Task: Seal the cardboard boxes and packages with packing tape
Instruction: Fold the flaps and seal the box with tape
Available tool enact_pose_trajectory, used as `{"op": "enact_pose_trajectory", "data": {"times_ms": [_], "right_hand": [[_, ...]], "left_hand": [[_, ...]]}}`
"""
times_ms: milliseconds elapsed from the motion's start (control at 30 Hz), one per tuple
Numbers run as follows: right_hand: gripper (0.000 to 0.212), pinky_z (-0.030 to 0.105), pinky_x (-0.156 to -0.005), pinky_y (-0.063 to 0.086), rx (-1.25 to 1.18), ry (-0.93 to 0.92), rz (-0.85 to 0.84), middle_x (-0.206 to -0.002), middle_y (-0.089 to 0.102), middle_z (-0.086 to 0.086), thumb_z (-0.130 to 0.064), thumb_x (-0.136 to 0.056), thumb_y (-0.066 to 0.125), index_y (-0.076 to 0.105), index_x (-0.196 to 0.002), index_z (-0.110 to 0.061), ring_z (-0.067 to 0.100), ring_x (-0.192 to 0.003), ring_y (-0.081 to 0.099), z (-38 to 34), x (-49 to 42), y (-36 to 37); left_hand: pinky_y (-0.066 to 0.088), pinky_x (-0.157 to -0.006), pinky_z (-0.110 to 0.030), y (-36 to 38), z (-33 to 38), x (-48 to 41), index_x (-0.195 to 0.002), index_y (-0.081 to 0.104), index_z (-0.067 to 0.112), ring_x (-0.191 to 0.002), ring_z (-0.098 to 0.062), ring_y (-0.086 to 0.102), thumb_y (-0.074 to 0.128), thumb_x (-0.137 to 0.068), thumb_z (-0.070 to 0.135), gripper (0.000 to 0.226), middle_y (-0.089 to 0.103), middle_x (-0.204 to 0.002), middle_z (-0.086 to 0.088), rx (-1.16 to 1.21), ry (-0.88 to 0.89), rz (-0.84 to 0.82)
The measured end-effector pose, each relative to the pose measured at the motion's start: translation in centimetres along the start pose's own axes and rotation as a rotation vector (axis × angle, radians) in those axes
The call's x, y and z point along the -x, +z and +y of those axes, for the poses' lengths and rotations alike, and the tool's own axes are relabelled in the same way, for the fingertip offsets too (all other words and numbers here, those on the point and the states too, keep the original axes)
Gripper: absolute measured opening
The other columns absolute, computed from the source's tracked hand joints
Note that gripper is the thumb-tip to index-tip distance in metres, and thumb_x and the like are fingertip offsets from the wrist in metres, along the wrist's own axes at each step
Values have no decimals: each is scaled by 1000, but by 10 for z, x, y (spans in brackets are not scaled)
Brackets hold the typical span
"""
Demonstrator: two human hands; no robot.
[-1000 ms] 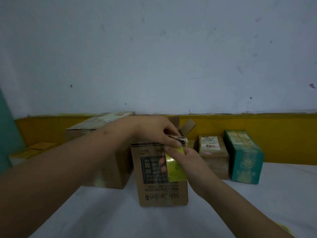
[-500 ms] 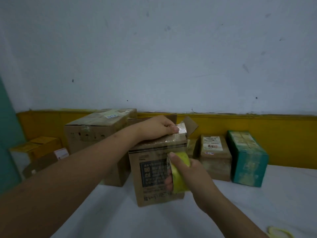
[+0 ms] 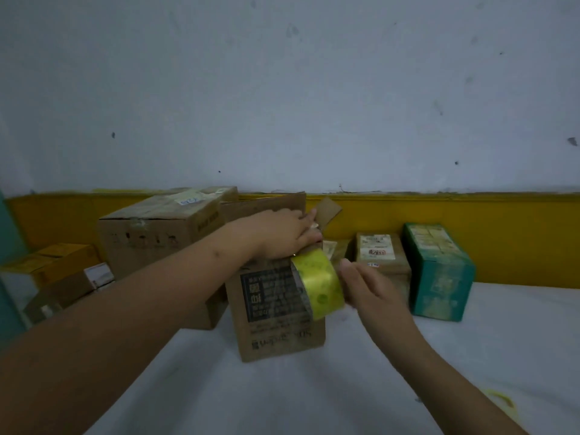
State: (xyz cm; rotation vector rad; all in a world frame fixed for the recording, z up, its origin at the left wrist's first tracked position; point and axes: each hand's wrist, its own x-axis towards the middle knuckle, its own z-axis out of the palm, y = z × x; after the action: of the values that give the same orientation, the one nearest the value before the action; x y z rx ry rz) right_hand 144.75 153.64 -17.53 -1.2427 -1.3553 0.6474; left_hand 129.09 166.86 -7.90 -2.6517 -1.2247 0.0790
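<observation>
A brown cardboard box [image 3: 276, 334] with a dark printed label stands on the white table, its rear flaps [image 3: 328, 211] still raised. My left hand [image 3: 282, 237] lies flat on the box top, its fingers pressing down near the right edge. My right hand [image 3: 370, 290] grips a yellow-green roll of packing tape [image 3: 320, 284] against the upper right of the box front. A clear strip of tape runs from the roll up over the top edge, under my left hand.
A larger cardboard box [image 3: 157, 233] stands behind on the left, with smaller yellow and white boxes [image 3: 62, 268] beside it. A brown labelled package [image 3: 379, 259] and a teal box [image 3: 439, 271] stand on the right. A yellow tape scrap [image 3: 502, 400] lies at the lower right.
My left hand went from pinching the tape end at the top edge to lying flat on the box top. The roll in my right hand tilted and rose toward the top right corner.
</observation>
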Motion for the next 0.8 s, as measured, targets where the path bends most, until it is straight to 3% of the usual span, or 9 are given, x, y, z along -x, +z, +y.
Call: {"op": "enact_pose_trajectory", "data": {"times_ms": [100, 200, 267, 333, 400, 533, 667, 800], "right_hand": [[36, 38, -70, 52, 419, -126, 72, -84, 67, -7, -52, -98, 40, 65, -90, -26, 12, -80, 63, 37, 15, -42], [23, 29, -79, 49, 838, -29, 34, -105, 65, -8, -39, -99, 49, 66, -109, -28, 12, -96, 59, 85, 35, -96], [22, 24, -82, 45, 985, 50, -116, -108, 62, -9, -40, -96, 56, 67, -111, -28, 12, -100, 55, 110, 50, -126], [25, 25, -84, 46, 1035, 109, -300, -108, 61, -5, -42, -92, 62, 69, -109, -25, 14, -101, 55, 120, 62, -141], [30, 27, -86, 47, 1011, 124, -383, -109, 60, 1, -40, -91, 66, 70, -110, -18, 17, -99, 58, 121, 68, -145], [42, 28, -95, 47, 948, 158, -411, -117, 57, -1, -44, -88, 68, 65, -118, -14, 16, -104, 57, 119, 71, -150], [37, 23, -89, 49, 998, 185, -417, -113, 52, -8, -43, -86, 66, 61, -116, -22, 10, -100, 56, 127, 78, -155], [48, 21, -89, 45, 1086, 154, -411, -118, 55, -9, -52, -82, 65, 58, -126, -31, 10, -103, 49, 129, 80, -160]], "left_hand": [[38, -100, -41, 0, 3, -5, -158, 18, 15, -128, -32, 43, 21, -105, 51, 64, 43, -141, -13, -52, -58, 106], [46, -86, -39, 18, 6, 0, -156, 17, 15, -111, -36, 59, 34, -102, 53, 69, 62, -121, -19, 50, -50, 349], [52, -76, -42, 28, 5, 4, -148, 29, 19, -92, -37, 64, 37, -97, 60, 66, 68, -104, -18, 85, -26, 476], [53, -73, -46, 29, 1, 4, -126, 47, 25, -84, -33, 64, 37, -93, 65, 52, 70, -99, -12, 160, -7, 483], [53, -74, -46, 29, -1, 3, -114, 52, 29, -86, -30, 64, 40, -93, 65, 43, 70, -102, -9, 233, -13, 460], [51, -71, -43, 32, -4, 0, -114, 55, 28, -88, -31, 63, 37, -89, 71, 52, 70, -105, -10, 196, -58, 483], [51, -71, -41, 32, -7, -1, -109, 56, 33, -86, -26, 63, 36, -86, 73, 50, 70, -104, -6, 259, -39, 466], [47, -70, -37, 32, -7, 0, -107, 58, 35, -87, -21, 61, 38, -86, 73, 48, 70, -107, 0, 311, -17, 465]]}}
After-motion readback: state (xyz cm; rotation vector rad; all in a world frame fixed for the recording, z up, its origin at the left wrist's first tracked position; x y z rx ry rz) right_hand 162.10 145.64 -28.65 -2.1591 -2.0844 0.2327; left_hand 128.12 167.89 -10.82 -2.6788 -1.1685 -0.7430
